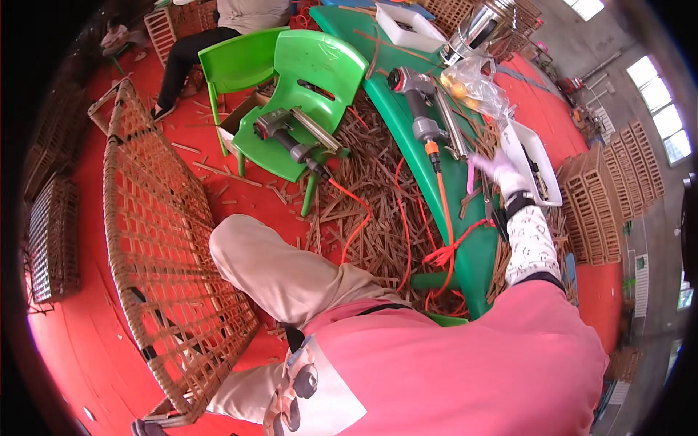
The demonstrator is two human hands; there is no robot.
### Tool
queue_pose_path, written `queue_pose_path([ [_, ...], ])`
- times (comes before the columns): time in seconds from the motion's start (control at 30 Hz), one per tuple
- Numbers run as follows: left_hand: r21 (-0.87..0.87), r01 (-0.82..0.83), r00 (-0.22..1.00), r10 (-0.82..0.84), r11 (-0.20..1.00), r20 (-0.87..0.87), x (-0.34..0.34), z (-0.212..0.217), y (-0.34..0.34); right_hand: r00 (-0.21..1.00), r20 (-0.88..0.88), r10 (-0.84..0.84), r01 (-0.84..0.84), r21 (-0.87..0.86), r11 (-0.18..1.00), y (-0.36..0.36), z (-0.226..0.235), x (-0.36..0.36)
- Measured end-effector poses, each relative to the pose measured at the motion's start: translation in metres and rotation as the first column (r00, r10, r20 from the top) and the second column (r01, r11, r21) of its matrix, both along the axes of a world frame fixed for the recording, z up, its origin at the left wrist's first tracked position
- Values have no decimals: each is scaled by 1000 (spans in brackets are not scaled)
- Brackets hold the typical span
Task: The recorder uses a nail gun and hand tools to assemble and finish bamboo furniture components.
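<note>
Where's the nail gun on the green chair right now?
In the head view, upper centre-left: the nail gun lies on the seat of the nearer green chair, its orange hose trailing down over the pile of wood strips beside the green table.

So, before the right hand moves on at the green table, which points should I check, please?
1. Right hand in view, gloved, at the white tray: ok.
2. What the right hand holds: cannot tell.
3. Left hand in view: not ok, it does not show.
4. Nail gun lies flat on the green table, apart from the hand: ok.
5. Orange hose free of the forearm: cannot tell.
6. Floor under the table free of wood strips: not ok, many lie there.
</note>
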State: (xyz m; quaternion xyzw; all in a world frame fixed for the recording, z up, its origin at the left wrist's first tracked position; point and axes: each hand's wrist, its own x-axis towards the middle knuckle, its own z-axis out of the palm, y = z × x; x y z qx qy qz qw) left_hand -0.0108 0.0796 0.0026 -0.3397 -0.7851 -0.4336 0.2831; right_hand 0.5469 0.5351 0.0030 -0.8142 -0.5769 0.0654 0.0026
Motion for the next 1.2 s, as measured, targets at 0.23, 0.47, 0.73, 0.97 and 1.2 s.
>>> queue_pose_path([
  [0.23,-55,-69,998,69,996,-2,11,8,-25,957,-138,255,-270,-111,956,42,-84,73],
  [0.47,297,9,823,-175,955,540,19,57,-7,694,-710,122,-99,73,992,36,-24,52],
  [0.73,-105,294,882,-227,950,414,-2,106,-6,-114,106,988,-902,407,-147,-2,97,-320],
  [0.97,-247,430,879,-342,868,331,-9,115,-15,-913,284,293,-234,225,-946,-193,120,-558],
  [1.2,-137,497,811,-403,857,423,2,114,-15,-989,19,148,-146,105,-984,-234,89,-587],
])
